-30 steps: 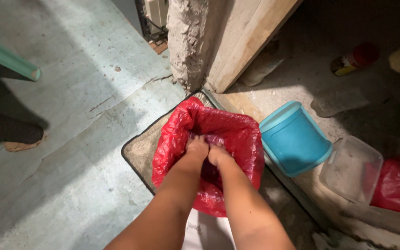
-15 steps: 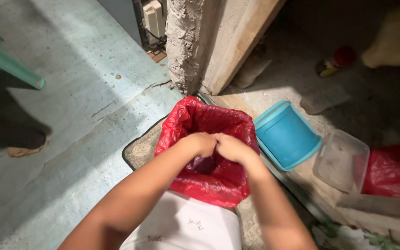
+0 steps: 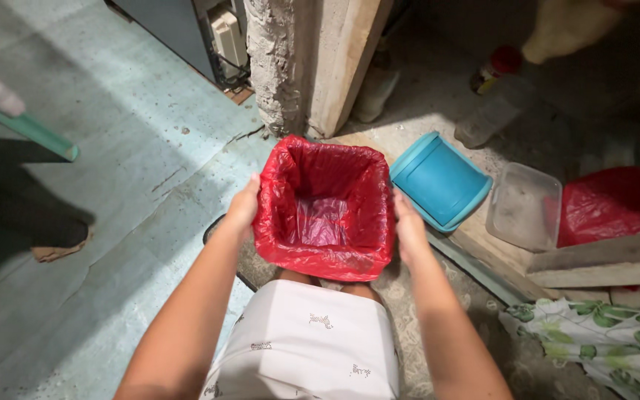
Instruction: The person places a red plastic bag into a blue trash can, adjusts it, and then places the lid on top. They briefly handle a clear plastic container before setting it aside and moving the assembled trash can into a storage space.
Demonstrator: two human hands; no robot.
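A small square bin lined with a red plastic bag point(image 3: 325, 207) stands on the floor in front of me. The bag's rim is folded over the bin's edge and its inside is empty. My left hand point(image 3: 244, 209) presses the bag against the bin's left side. On the right side, my right hand point(image 3: 410, 231) holds the bag's rim the same way. My knees, covered in white cloth point(image 3: 309, 341), are just below the bin.
A blue tub point(image 3: 440, 181) lies on its side right of the bin, next to a clear plastic box point(image 3: 524, 206) and another red bag point(image 3: 616, 206). A concrete post point(image 3: 275, 63) and wooden boards stand behind. Another person's foot point(image 3: 57, 244) is at the left.
My hands were together inside the bunched bag. They have moved apart to the bin's two sides, and the bag now lies spread open over the rim.
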